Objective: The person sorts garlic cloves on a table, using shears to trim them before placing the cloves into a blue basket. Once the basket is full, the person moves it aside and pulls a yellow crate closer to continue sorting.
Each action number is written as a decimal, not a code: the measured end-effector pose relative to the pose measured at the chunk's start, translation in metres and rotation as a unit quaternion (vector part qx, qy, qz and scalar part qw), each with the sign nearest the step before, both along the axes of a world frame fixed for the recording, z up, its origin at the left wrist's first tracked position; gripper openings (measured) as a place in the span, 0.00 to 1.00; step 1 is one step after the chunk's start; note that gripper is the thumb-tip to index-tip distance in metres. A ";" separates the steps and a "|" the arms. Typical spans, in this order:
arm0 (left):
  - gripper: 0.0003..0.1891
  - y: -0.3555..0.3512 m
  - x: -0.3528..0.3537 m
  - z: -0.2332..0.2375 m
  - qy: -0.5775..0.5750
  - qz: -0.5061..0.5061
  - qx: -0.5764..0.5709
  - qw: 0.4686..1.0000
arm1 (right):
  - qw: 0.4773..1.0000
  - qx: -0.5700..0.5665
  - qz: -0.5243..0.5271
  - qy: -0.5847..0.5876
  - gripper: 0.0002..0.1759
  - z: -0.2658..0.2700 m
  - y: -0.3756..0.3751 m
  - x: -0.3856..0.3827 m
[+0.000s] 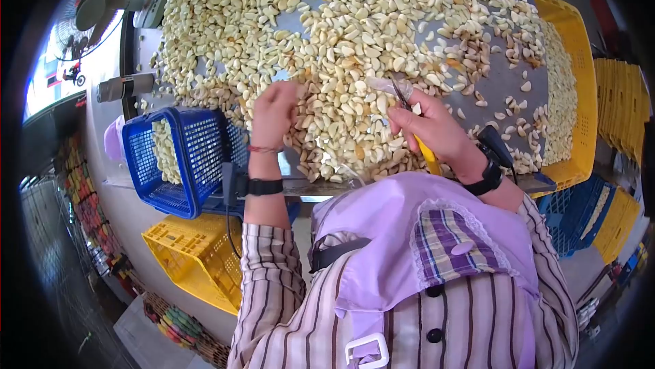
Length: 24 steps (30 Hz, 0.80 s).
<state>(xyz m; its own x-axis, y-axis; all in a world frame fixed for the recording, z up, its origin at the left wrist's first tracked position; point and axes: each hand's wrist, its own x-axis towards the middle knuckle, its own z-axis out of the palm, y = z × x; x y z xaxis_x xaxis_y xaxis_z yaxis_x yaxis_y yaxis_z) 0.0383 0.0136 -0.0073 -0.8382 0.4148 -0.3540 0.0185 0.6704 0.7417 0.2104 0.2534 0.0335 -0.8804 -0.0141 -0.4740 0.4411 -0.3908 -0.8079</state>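
Pale peeled garlic cloves (344, 62), some with brown patches, lie in a thick layer over the grey table (501, 86). My left hand (274, 111) is over the near-left part of the heap, fingers curled together; whatever may be between them is hidden. To the right, my right hand (437, 127) grips a slim tool with a yellow handle (428, 157) and a narrow dark blade, apparently a small knife. Its tip points away from me, above the cloves. Something translucent (389, 86) covers the right index fingertip. Both wrists wear black straps.
At the table's left edge a blue basket (179, 157) holds cloves, with a yellow crate (184, 256) below it. Another yellow crate (580, 106) filled with cloves stands along the right edge. Stacked yellow crates (619, 103) are farther right. A fan (90, 11) stands at the upper left.
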 end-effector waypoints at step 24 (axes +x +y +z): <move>0.10 -0.017 0.076 0.037 -0.244 0.198 0.228 0.921 | 0.994 0.079 0.060 0.035 0.28 0.010 -0.016 -0.001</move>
<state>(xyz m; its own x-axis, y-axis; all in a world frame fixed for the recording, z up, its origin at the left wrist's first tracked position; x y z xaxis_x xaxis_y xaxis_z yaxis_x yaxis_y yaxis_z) 0.1138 -0.0032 0.0296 -0.7428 0.3094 -0.5938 -0.5717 0.1685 0.8030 0.2093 0.2378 0.0439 -0.9079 -0.0515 -0.4159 0.4172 -0.2047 -0.8854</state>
